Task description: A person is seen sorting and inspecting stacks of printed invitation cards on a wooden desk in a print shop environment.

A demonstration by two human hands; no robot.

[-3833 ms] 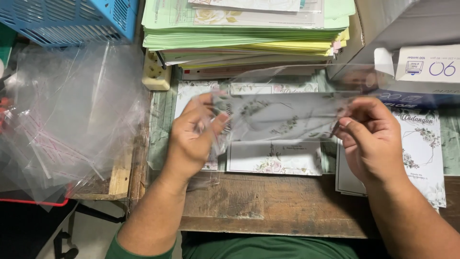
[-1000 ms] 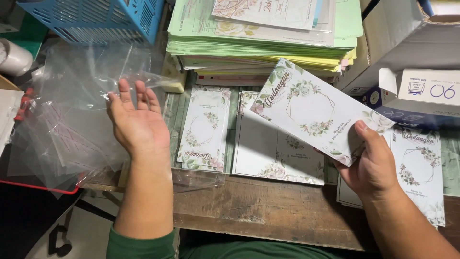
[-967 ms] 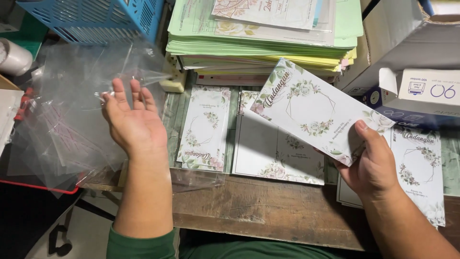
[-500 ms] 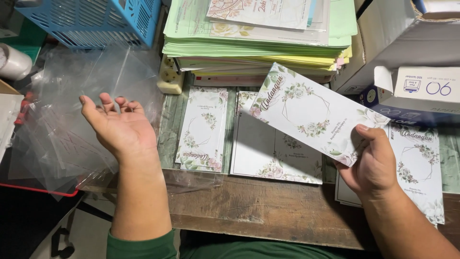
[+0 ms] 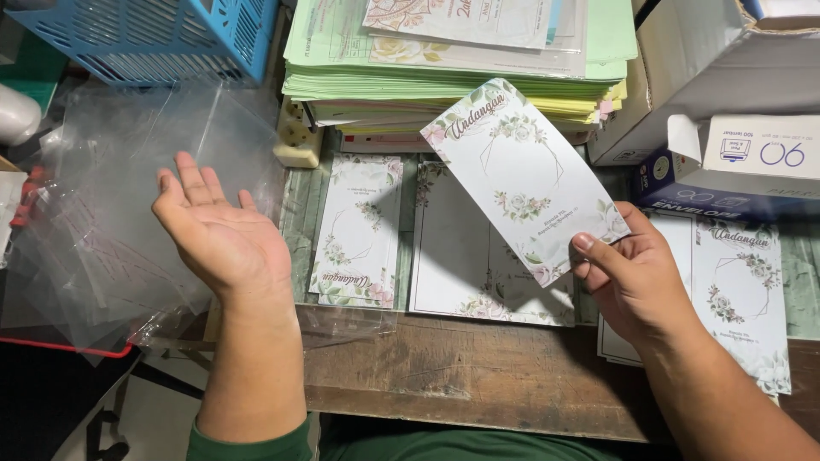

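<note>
Left hand — now turned palm-up, empty, withdrawn from the clear plastic sleeves; right hand still pinches the floral invitation card — unsleeved.

The scene is lit evenly from above. Glare is seen on the plastic sleeves; soft shadows are cast on the wooden table. Focus is sharp throughout.

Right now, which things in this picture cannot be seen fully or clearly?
- Blue basket, head view: cut off by the top edge.
- Clear plastic sleeves: they overlap, so their number is unclear.
- Card stack: partly hidden by the right hand, which holds the floral card.
- Left hand: open and empty, its back is hidden.
</note>
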